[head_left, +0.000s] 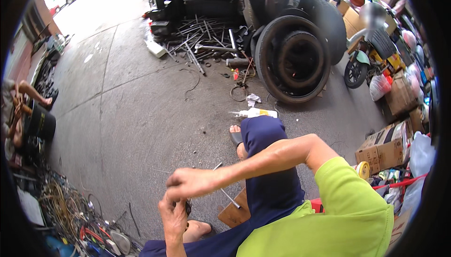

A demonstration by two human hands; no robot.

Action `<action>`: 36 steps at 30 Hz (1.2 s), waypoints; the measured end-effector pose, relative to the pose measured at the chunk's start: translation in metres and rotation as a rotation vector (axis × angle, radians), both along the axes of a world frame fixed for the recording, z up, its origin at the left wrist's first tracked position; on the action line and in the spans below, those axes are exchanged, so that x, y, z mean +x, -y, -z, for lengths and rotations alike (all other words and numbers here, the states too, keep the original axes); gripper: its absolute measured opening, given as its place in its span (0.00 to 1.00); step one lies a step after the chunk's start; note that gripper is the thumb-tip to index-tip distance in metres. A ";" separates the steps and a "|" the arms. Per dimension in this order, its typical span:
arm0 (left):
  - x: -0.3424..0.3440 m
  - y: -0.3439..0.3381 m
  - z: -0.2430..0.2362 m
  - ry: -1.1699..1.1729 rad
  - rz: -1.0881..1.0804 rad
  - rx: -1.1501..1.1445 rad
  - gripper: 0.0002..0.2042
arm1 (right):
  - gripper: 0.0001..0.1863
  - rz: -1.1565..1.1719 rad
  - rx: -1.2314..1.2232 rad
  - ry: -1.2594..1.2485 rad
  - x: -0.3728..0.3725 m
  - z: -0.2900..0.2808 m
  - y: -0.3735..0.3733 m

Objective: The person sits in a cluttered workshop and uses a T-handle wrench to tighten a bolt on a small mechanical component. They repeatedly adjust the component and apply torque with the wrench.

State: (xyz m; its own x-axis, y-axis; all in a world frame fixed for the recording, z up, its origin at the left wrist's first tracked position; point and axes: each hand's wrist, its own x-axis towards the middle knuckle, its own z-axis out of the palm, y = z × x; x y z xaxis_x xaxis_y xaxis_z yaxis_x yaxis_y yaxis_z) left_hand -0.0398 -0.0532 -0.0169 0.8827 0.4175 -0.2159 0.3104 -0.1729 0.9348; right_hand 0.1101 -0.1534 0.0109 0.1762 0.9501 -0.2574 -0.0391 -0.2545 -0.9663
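small dark piece (188, 207): partly glimpsed at the inner side of the left hand (173, 217), just below the right hand (195, 183); whether it is gripped cannot be told.
left fingers: bent upward and met by the right hand from above; what is clamped there, if anything, cannot be told.
right fingers: curled and slightly blurred, held over the left hand; their grip cannot be made out.
metal rod (230, 198): crossed in view by the right forearm (253, 163), its lower end seen over a piece of brown cardboard (233, 212).
white bottle (260, 113): laid on its side on the concrete floor (141, 116), its nozzle pointed left, with crumpled white paper (253, 99) seen just beyond.
large tire (269, 57): stood on edge at the far side, near a heap of metal bars (206, 34).
left edge: another person (14, 111) seated by a black bucket (41, 122), with tangled cables (61, 198) spread nearer the camera.
right edge: cardboard box (385, 148) set among bags and clutter, with a parked scooter (361, 62) seen beyond.
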 end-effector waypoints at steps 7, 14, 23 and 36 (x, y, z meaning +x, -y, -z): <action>0.009 0.005 0.001 0.137 -0.039 -0.356 0.12 | 0.13 0.065 0.237 0.724 -0.007 -0.003 0.013; 0.007 0.009 0.009 0.068 -0.001 -0.278 0.09 | 0.13 0.124 0.275 0.818 -0.011 0.015 0.009; 0.004 0.002 0.003 -0.042 0.060 -0.410 0.15 | 0.10 0.074 0.304 0.853 -0.015 0.020 0.006; 0.003 0.014 0.002 0.029 0.000 -0.371 0.18 | 0.13 0.194 0.330 0.884 -0.001 0.009 0.005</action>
